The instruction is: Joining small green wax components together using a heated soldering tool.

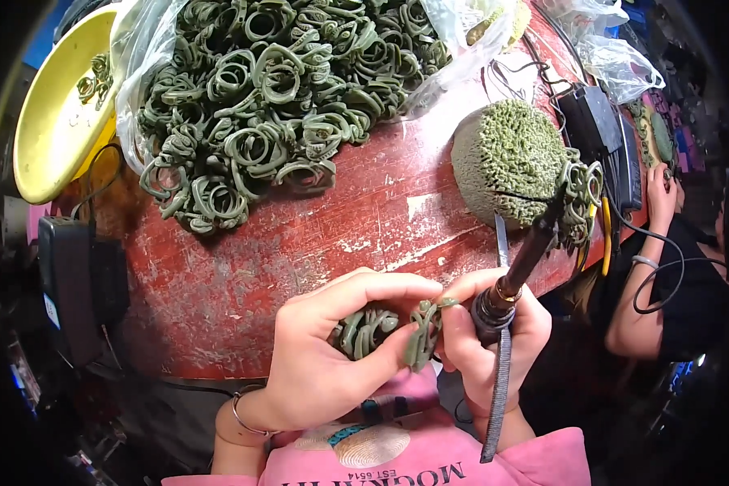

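My left hand (pixel 312 352) is closed around several green, wax-like rings (pixel 363 332) in its palm. Between its thumb and fingers it pinches one ornate green ring (pixel 423 334). My right hand (pixel 526 328) meets that ring with its fingertips. Also gripped in the right hand are a slim metal file (pixel 498 397), its ridged end pointing down, and a dark pen-shaped tool (pixel 530 251) with a copper-coloured band, slanting up to the right. The tool's working tip cannot be made out.
A large heap of green rings (pixel 259 105) lies on the red worn table (pixel 243 316). A yellow tray (pixel 44 138) stands left. Behind my right hand sits a rough green-topped block (pixel 518 154), with rings (pixel 579 194) beside it. Black boxes (pixel 73 283) and cables flank the table; another person's arm (pixel 648 267) is right.
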A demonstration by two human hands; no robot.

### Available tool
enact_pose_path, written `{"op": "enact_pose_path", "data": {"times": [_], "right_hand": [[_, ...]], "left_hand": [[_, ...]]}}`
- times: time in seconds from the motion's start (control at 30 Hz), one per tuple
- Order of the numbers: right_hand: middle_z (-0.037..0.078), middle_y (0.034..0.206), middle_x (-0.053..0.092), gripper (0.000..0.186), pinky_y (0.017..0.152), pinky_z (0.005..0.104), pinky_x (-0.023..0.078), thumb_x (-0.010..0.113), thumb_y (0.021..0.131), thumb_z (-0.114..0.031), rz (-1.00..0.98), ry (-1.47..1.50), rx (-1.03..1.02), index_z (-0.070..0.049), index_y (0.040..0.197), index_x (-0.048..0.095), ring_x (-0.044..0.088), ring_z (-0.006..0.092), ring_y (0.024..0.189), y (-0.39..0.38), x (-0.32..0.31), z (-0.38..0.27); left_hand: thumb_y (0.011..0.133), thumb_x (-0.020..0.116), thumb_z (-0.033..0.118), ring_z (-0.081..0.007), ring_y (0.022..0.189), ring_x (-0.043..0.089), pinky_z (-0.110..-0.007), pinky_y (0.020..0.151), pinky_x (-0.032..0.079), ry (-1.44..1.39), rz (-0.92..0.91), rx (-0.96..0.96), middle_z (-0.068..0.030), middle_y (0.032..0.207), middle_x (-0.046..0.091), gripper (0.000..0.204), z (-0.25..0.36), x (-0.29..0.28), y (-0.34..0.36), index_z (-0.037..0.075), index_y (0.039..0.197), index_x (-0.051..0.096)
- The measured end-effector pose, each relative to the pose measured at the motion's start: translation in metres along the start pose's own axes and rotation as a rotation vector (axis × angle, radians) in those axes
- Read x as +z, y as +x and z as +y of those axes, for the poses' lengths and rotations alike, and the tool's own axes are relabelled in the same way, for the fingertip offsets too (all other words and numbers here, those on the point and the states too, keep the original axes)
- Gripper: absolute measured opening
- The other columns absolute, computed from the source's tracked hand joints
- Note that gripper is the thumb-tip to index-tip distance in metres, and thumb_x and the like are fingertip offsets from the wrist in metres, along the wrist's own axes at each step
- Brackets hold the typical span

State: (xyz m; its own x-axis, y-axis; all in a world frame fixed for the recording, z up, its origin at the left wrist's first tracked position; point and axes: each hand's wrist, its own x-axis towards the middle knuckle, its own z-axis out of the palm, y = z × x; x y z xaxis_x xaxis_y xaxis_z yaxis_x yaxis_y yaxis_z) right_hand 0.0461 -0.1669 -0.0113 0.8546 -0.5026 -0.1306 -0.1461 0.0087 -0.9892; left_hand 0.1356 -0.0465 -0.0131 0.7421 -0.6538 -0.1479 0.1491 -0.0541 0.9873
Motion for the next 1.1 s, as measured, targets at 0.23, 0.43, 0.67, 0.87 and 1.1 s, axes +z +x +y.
{"op": "enact_pose_path", "data": {"times": [0.23, 0.43, 0.67, 0.87, 1.1], "right_hand": [[0.003, 0.074, 0.058, 0.016, 0.058, 0.0203, 0.045, 0.063, 0.072, 0.003, 0.023, 0.015, -0.015, 0.001, 0.086, 0.055, 0.053, 0.0053, 0.065, 0.0, -0.002, 0.002], [0.001, 0.068, 0.056, 0.01, 0.054, 0.0191, 0.042, 0.062, 0.072, 0.003, 0.069, -0.041, -0.09, 0.002, 0.08, 0.057, 0.051, 0.0043, 0.061, 0.001, -0.002, 0.001], [0.002, 0.059, 0.054, 0.007, 0.043, 0.0174, 0.036, 0.062, 0.073, 0.002, 0.141, 0.087, -0.029, 0.004, 0.077, 0.056, 0.048, 0.0044, 0.048, 0.002, 0.002, -0.005], [0.004, 0.058, 0.054, 0.007, 0.039, 0.0179, 0.034, 0.061, 0.075, 0.002, 0.196, 0.142, -0.041, 0.006, 0.077, 0.056, 0.048, 0.0054, 0.045, -0.001, 0.006, -0.004], [0.006, 0.059, 0.055, 0.008, 0.04, 0.0184, 0.036, 0.06, 0.075, 0.003, 0.233, 0.222, -0.023, 0.007, 0.081, 0.056, 0.049, 0.0068, 0.046, -0.004, 0.002, 0.003]], "left_hand": [[0.068, 0.063, -0.002, -0.0102, 0.072, 0.056, -0.021, 0.065, 0.044, -0.176, -0.023, -0.156, -0.009, 0.081, 0.06, 0.024, 0.004, -0.001, -0.004, -0.007, 0.091, 0.06], [0.073, 0.06, -0.003, -0.0064, 0.073, 0.054, -0.02, 0.066, 0.044, -0.15, -0.101, -0.072, -0.0032, 0.08, 0.058, 0.03, 0.002, -0.006, -0.008, 0.0, 0.103, 0.059], [0.072, 0.06, -0.004, -0.0061, 0.073, 0.055, -0.02, 0.067, 0.044, -0.166, -0.124, -0.049, -0.0029, 0.078, 0.058, 0.033, -0.001, -0.005, -0.008, 0.001, 0.104, 0.058], [0.072, 0.061, -0.003, -0.0069, 0.071, 0.055, -0.021, 0.065, 0.045, -0.146, -0.107, -0.02, -0.0036, 0.078, 0.059, 0.031, -0.003, -0.002, -0.009, 0.001, 0.102, 0.059], [0.072, 0.061, -0.003, -0.0095, 0.07, 0.057, -0.022, 0.063, 0.046, -0.036, -0.072, 0.085, -0.0058, 0.077, 0.06, 0.031, 0.002, 0.002, -0.005, 0.001, 0.102, 0.059]]}}
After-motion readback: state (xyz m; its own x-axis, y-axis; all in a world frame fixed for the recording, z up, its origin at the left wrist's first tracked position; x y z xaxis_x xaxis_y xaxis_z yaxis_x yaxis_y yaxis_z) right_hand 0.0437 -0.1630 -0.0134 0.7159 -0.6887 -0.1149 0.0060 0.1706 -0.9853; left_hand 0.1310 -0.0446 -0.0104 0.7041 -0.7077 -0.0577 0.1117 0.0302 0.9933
